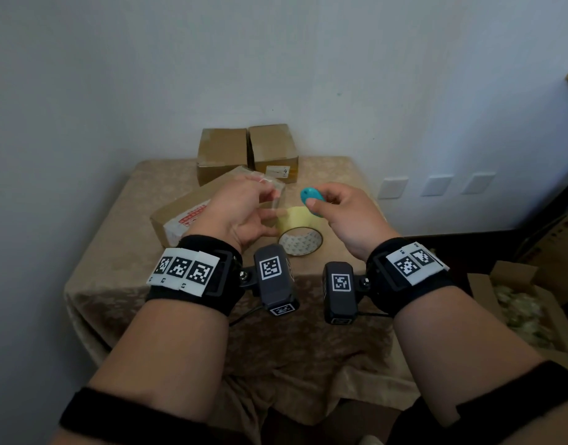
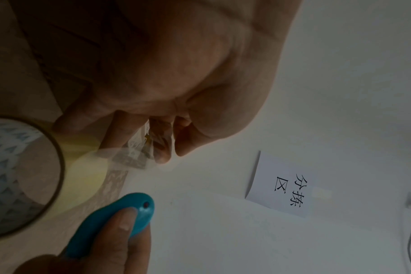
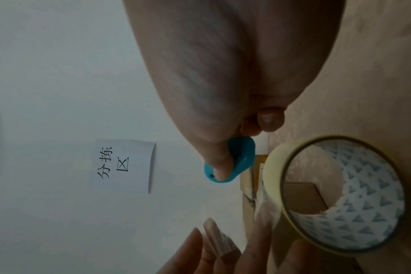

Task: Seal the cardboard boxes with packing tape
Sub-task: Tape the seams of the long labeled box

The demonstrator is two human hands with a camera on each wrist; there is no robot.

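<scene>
Where both hands meet above the counter, entries run outward as follows.

Left hand (image 1: 240, 213): raised over the long box; thumb and forefinger pinch the free end of a clear tape strip (image 1: 269, 192), other fingers spread loosely toward the roll.
Right hand (image 1: 343, 213): curled round a small teal cutter (image 1: 311, 200), thumb pressed on its flat face, held just above and right of the roll.
Tape roll (image 1: 300, 234): pale yellow, core printed with grey triangles, standing on edge on the counter between the two hands; the strip runs from it to the left fingers.
Long box (image 1: 183, 213): cardboard, lying diagonally under the left hand, red-printed label on its near side, near corner close to the left counter edge.
Two small boxes (image 1: 223, 152), (image 1: 273, 149): side by side, touching, at the far edge against the wall.
Open room: bare cloth in front of the roll to the near edge, and to the right of the roll up to the right edge.
Counter (image 1: 308, 332): covered in a beige patterned cloth draping over the near edge.
Room: pale wall (image 1: 276, 59) behind; paper sign (image 2: 284, 185) with black characters on it; open carton (image 1: 526, 309) of light filler on the floor at right.
</scene>
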